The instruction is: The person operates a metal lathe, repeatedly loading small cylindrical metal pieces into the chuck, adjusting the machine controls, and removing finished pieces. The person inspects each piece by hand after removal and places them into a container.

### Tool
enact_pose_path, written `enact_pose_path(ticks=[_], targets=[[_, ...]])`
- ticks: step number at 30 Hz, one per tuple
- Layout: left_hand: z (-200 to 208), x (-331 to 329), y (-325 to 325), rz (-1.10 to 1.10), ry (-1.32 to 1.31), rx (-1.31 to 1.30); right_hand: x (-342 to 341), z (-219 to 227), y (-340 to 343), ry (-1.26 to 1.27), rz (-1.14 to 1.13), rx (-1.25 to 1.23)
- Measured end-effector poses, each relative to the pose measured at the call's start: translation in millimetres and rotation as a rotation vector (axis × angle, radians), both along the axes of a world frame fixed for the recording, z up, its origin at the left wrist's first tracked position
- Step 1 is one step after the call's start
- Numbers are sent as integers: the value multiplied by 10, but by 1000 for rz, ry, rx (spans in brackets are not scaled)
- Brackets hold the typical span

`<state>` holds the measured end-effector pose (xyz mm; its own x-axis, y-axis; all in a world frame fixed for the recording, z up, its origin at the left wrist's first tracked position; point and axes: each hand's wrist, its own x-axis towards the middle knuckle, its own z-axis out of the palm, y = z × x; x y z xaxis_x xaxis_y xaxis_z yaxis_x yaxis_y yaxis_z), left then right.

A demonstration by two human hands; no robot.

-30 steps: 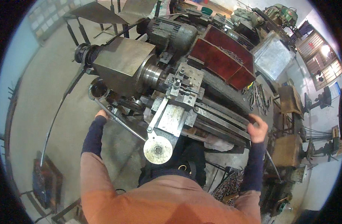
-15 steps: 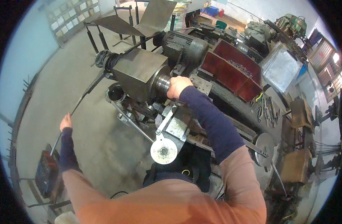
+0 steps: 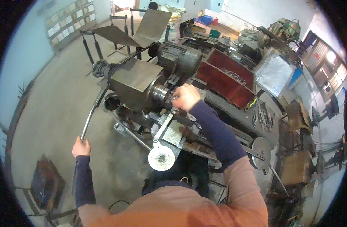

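My left hand [image 3: 81, 146] is wrapped round a long metal lever [image 3: 91, 117]. The lever slopes up to the rear of a lathe headstock [image 3: 137, 75]. Just off the front of the spindle chuck [image 3: 160, 92], my right hand [image 3: 186, 97] is closed, thumb and fingers pinched together. A small shiny bit shows at its fingertips, too small to name. Below that hand lies the tool slide [image 3: 173, 133], with a flat crank arm and a round pale handwheel [image 3: 161, 157] close to my body.
Behind the headstock sits a dark motor [image 3: 180, 56]. A red metal tray [image 3: 226, 79] holds small metal pieces. Several wrenches [image 3: 262, 115] lie to its right, near another handwheel [image 3: 261, 153]. Bent sheet-metal guards [image 3: 152, 28] stand at the back left; a dark box [image 3: 46, 183] is low at left.
My left hand has swung the lever toward the right and nearer my body. My right hand has drawn back from the chuck, baring its front. The view has shifted a little.
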<state>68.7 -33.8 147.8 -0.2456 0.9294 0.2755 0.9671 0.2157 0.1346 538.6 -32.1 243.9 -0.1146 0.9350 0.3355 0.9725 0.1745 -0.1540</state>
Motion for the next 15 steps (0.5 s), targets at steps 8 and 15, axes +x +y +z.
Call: enact_pose_path(ticks=[8, 15], targets=[[31, 77, 102, 45, -13, -16, 1200, 216, -791, 86, -99, -7], [-137, 116, 182, -58, 29, 51, 1627, 445, -952, 119, -419, 210]])
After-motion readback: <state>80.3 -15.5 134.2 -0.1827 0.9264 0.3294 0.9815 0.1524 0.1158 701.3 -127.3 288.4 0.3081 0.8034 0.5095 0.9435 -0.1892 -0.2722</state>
